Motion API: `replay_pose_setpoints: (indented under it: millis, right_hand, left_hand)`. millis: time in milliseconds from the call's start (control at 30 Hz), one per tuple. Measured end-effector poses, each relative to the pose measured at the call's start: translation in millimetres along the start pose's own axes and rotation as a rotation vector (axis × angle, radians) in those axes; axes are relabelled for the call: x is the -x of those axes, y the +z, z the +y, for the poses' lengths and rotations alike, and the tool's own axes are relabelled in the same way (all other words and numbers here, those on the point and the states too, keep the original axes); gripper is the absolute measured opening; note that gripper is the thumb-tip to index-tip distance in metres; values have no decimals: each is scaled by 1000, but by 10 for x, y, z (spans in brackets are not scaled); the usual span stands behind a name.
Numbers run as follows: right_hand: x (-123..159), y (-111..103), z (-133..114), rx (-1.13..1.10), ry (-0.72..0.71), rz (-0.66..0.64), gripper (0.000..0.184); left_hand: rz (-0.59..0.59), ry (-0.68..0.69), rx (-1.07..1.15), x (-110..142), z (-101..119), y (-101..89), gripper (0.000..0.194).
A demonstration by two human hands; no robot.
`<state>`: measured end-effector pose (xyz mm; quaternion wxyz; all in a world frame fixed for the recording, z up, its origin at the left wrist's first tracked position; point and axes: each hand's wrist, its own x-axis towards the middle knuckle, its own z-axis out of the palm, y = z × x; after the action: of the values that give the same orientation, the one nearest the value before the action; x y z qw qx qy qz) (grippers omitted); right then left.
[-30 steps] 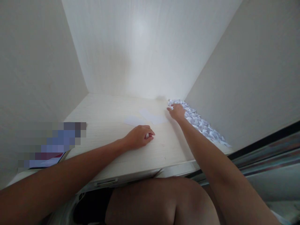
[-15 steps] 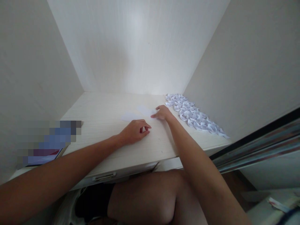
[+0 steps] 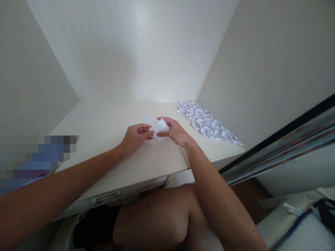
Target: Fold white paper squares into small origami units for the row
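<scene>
A small white sheet of paper [image 3: 160,127] is held up above the desk between my two hands. My right hand [image 3: 173,131] grips it with the thumb in front and the fingers behind, and the sheet curves slightly. My left hand [image 3: 136,136] pinches the paper's left edge between thumb and fingers. Behind the held sheet, another pale piece of paper [image 3: 148,119] lies on the desk, partly covered. To the right of my right hand spreads a long cluster of folded white paper pieces [image 3: 201,118].
The white desk [image 3: 104,118] has walls at its back and both sides. A blurred-out stack [image 3: 49,153] is at the left edge. Below the desk front are a drawer handle [image 3: 106,197] and my bent leg [image 3: 154,216]. A dark-edged sliding frame [image 3: 277,139] stands at right.
My right hand has picked up a sheet of paper from the desk and raised it. My left hand has come up and taken its left edge. The view has shifted slightly right.
</scene>
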<state>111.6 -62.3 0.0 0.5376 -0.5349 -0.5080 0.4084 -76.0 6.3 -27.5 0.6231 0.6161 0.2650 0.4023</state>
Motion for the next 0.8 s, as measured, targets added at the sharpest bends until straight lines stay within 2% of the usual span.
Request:
replay_pose_setpoints:
  millis: [133,200,267,367,467,600,700,800]
  right_hand:
    - [-46,29,99,-182,9,205,87]
    - [-83,34,140,-280,-9,312,76]
    - [-110,38,169,-318,-40,364,58]
    - [-120,43,196,-303,-75,378,39]
    - [-105,42,215,-265,-74,365,33]
    - [-93,27,234,-268,-72,363,31]
    - [-96,23,238,-214,-84,371,30]
    - [-94,39,226,-141,-105,341,30]
  left_hand:
    - [75,-2,32,-6,8,-11,45]
    - [98,4,24,-14,3,-15,43]
    - [81,11,-22,-14,-5,-12,43]
    - [4,104,-148,1,-12,-12,46]
    - [-107,300,-336,13,1,-48,48]
    - [-185,514,-574,-11,40,-133,24]
    - [-197,588,-619,-34,57,-166,19]
    - [-127,577,-536,-41,59,-154,25]
